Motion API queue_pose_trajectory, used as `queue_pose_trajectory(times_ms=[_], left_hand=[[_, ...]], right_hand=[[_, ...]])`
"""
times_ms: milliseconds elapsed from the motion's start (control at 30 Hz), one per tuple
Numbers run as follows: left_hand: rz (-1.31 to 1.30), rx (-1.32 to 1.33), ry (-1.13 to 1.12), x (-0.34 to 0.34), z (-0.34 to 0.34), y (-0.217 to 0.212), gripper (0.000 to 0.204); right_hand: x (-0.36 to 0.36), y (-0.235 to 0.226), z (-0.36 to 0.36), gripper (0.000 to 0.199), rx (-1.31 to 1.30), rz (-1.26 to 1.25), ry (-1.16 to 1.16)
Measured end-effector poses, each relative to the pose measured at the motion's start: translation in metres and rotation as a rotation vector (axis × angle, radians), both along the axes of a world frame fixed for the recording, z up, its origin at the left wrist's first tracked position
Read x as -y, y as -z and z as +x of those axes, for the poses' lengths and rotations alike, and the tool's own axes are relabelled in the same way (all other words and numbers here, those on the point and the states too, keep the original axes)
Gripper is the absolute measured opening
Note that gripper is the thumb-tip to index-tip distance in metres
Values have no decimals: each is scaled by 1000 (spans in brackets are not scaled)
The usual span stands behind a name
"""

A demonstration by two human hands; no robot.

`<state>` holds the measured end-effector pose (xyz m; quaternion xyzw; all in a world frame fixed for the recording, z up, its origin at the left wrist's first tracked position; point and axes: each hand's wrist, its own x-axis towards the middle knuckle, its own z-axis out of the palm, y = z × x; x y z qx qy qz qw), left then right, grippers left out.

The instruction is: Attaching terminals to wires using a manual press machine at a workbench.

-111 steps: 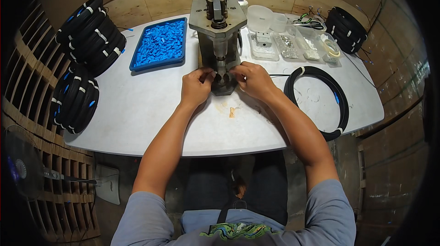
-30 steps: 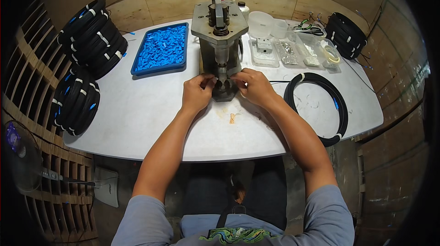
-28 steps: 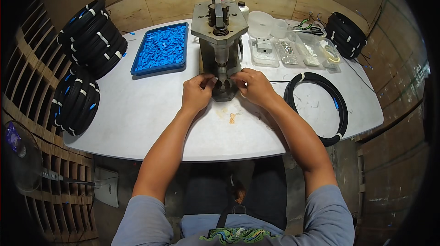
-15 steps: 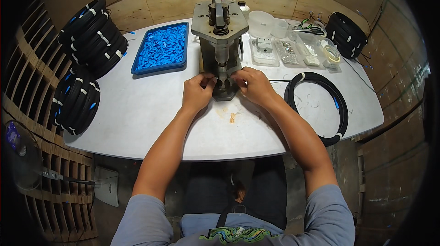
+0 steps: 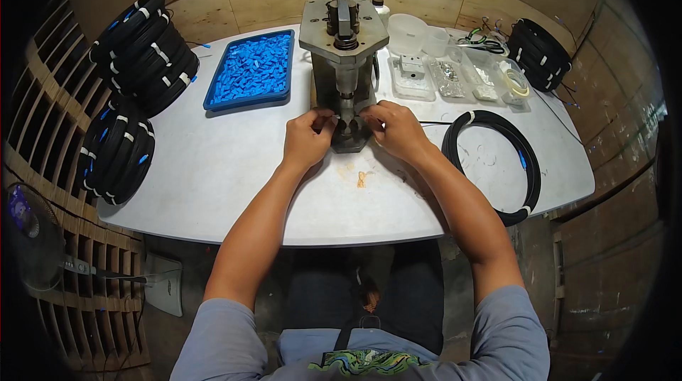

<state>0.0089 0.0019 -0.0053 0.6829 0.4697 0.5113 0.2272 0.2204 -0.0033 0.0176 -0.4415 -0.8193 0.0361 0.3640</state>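
A metal bench press [image 5: 344,54] stands at the middle of the table, its ram lowered close to the base between my hands. To the left of the ram, my left hand [image 5: 309,141] is closed in a pinch at the die; what lies between its fingertips is too small to make out. Opposite it, my right hand [image 5: 398,131] has its fingers curled together at the die's right side. From behind that hand a black cable [image 5: 435,122] runs to a coil [image 5: 534,168] bound with white ties, with a blue connector on it. The pinched cable end is hidden by the fingers.
A blue tray [image 5: 249,105] of small blue parts sits left of the press. Several tied black cable coils [image 5: 145,54] are stacked at the far left, more [image 5: 538,54] at the back right. Clear containers [image 5: 449,81] with small parts stand right of the press. An orange scrap [image 5: 361,180] lies in front.
Both hands stay at the press die with almost the same grip. The whole view has shifted slightly; nothing has visibly been picked up or let go.
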Motion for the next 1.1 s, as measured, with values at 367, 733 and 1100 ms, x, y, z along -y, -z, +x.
queue_pose_trajectory(times_ms=[367,733,1100], left_hand=[[-2,-3,13,-1,-1,1,18],[-34,29,30,1,0,0,17],[-42,10,27,0,0,0,17]], right_hand=[[1,-2,1,21,18,-2,-10],[1,-1,0,15,13,18,-20],[1,-3,0,18,6,3,-11]])
